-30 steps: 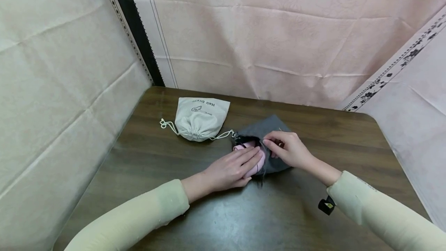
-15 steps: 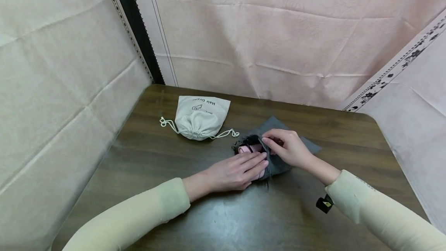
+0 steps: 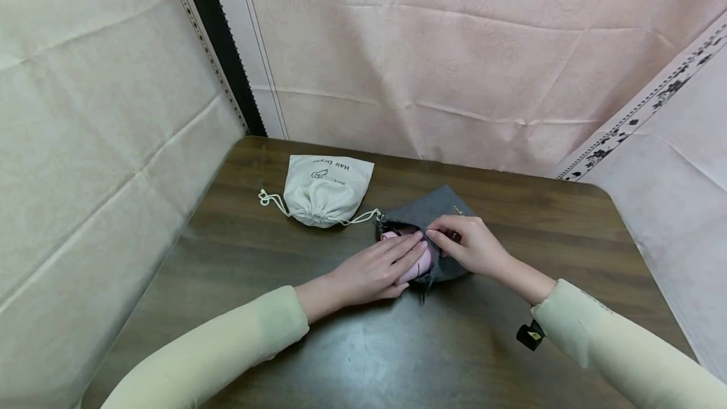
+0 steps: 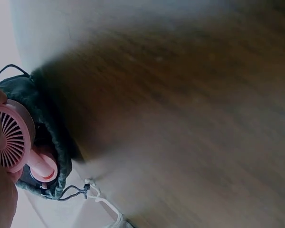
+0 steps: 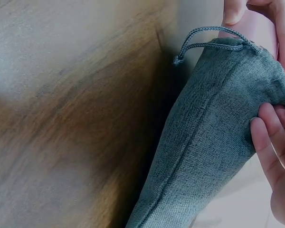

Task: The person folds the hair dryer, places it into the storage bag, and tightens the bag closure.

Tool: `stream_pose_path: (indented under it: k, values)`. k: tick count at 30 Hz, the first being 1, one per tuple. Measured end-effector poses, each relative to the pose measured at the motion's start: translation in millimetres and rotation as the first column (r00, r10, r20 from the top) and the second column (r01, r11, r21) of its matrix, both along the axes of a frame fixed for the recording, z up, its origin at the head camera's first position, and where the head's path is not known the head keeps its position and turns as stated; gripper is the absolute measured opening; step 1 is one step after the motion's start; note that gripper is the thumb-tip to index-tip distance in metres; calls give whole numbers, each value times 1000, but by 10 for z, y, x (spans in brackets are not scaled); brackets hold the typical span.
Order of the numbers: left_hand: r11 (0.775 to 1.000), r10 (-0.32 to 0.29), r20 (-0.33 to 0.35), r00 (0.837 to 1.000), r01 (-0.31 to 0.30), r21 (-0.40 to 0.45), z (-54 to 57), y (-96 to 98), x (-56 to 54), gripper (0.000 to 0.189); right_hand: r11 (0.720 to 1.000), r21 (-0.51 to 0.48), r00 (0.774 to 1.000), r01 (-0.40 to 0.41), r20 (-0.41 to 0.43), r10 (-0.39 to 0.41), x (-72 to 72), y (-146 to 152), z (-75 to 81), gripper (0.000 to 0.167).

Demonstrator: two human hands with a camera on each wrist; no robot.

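A pink handheld fan (image 4: 14, 135) with a round slatted grille sits partly inside the mouth of a dark grey drawstring bag (image 3: 423, 208). My left hand (image 3: 377, 270) holds the fan's outer end, its fingers lying over the pink body, the thumb on the opposite side in the right wrist view. With thumb and fingertips, my right hand (image 3: 468, 243) pinches the bag's rim; other fingers lie against the cloth in the right wrist view. A cord loop (image 5: 213, 35) hangs from the bag's mouth. The fan's inner part is hidden in the bag.
A white drawstring pouch (image 3: 328, 191) printed "Hair Dryer" lies to the left behind the grey bag, its cord reaching the bag's mouth. All rests on a brown wooden table (image 3: 227, 257). Pale cloth walls (image 3: 466, 62) stand along the back and sides.
The grey bag's mouth and fan shifted right, then back left, with the left hand moving along. The right hand keeps its pinch on the rim. The white pouch stays in place.
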State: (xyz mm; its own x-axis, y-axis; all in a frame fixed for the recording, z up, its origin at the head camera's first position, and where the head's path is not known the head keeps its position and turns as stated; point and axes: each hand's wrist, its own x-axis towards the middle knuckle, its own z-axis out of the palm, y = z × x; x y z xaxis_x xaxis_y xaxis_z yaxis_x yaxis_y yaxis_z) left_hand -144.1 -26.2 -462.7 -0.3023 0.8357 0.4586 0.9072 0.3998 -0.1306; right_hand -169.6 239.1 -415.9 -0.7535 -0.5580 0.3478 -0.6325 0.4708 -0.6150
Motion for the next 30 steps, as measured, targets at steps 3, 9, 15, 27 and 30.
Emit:
stream_pose_path:
  k: [3,9,15,27,30]
  values:
    - [1000,4,60,998,-5,10,-2,7,-15,80,1000,11,1000,4,25,-5,-11,-13,12,14]
    - [999,7,203,979,-14,31,-21,9,-39,83,1000,23,998,16,60,-17,-30,-10,-27,13]
    - [997,71,203,977,-72,-6,-85,9,-30,87,1000,21,996,13,84,-14,-46,-21,-85,13]
    - [978,182,229,956,-201,62,-133,-118,145,99,999,14,994,29,110,-30,-50,-40,-114,12]
    - [971,226,205,952,-238,35,-144,-117,190,98,999,12,993,38,115,-39,-48,-31,-119,12]
